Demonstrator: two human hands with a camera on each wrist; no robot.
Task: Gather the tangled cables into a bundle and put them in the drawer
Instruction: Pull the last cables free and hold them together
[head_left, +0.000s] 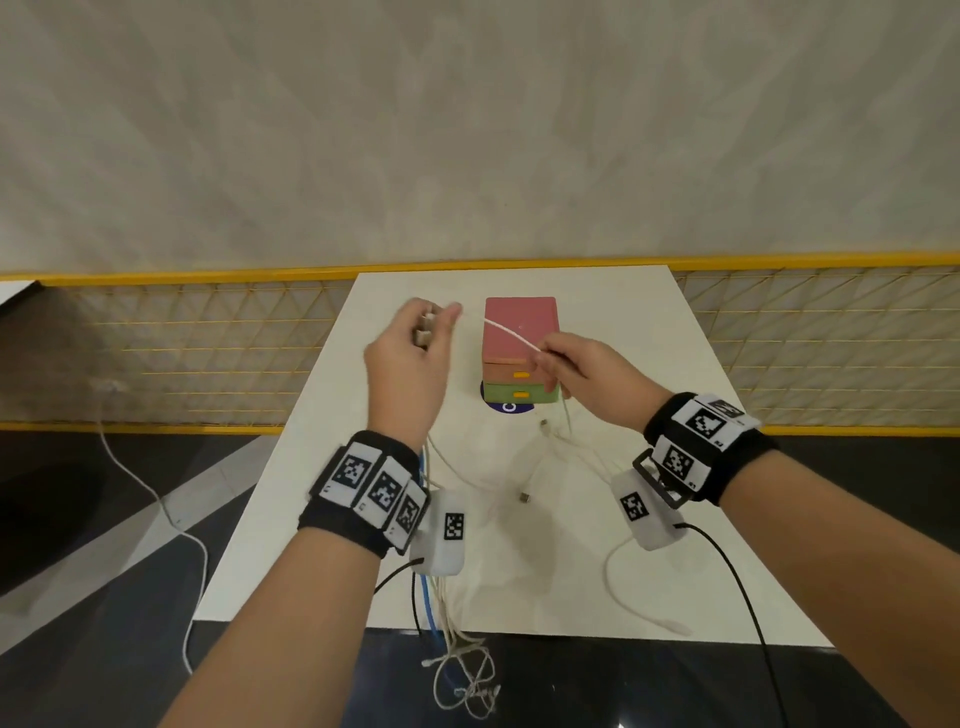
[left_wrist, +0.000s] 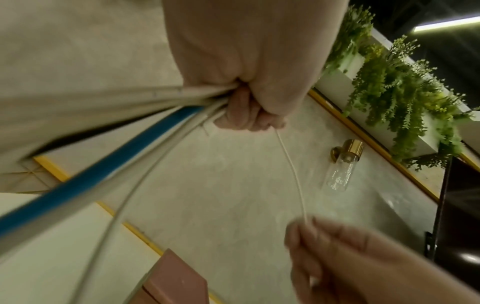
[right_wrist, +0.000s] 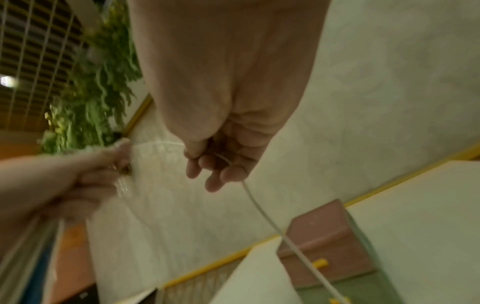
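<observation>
Your left hand (head_left: 410, 358) is closed around the cables (left_wrist: 109, 131), white ones and a blue one, raised above the table (head_left: 649, 364); their loose ends hang past its near edge. Your right hand (head_left: 582, 379) pinches one thin white cable (head_left: 511, 335) stretched between both hands. The drawer box (head_left: 521, 348) stands behind, both drawers closed. No writing is readable; the wristbands carry only black-white code squares.

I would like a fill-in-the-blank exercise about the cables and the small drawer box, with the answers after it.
1. The left hand grips several white cables and one ____ cable.
2. The right hand pinches a thin ____ cable.
3. The small drawer box has a ____ top.
4. Both drawers are ____.

Answers: blue; white; pink; closed
</observation>
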